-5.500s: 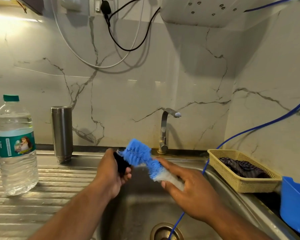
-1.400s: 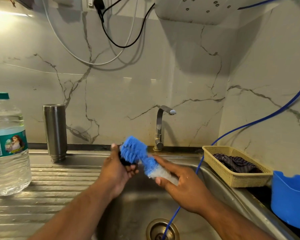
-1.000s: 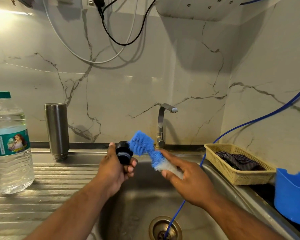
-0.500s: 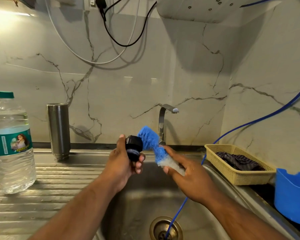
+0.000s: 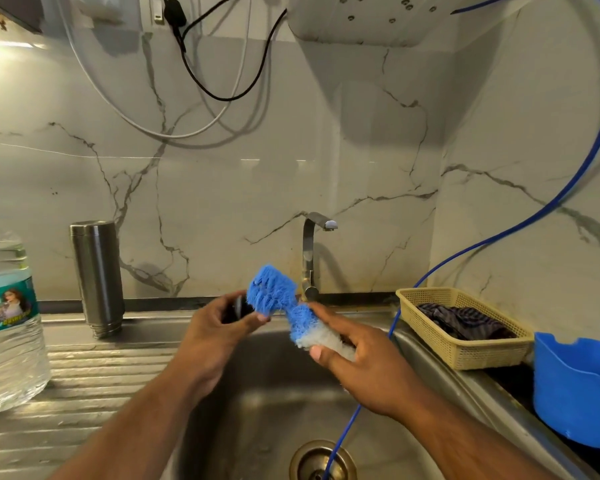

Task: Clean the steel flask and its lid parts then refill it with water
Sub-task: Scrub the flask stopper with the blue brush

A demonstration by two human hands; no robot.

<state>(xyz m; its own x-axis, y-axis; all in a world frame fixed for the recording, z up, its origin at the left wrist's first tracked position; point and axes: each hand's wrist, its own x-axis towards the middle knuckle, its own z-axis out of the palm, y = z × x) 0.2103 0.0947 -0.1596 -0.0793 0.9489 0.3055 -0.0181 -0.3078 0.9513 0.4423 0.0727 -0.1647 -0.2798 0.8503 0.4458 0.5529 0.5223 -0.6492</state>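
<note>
1. Centrally, left hand (image 5: 208,336) pinches the black lid part (image 5: 234,308); right hand (image 5: 364,362) grips the blue brush (image 5: 274,294) against it.
2. Open sink basin (image 5: 274,403) lies beneath.
3. Steel flask (image 5: 97,275) stands mid-left, threaded end down; bottle label (image 5: 7,304) unreadable.

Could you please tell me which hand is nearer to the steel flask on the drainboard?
Left. The left hand, holding the black lid part, is to the right of the steel flask; the right hand, gripping the blue brush, is farther right.
</note>
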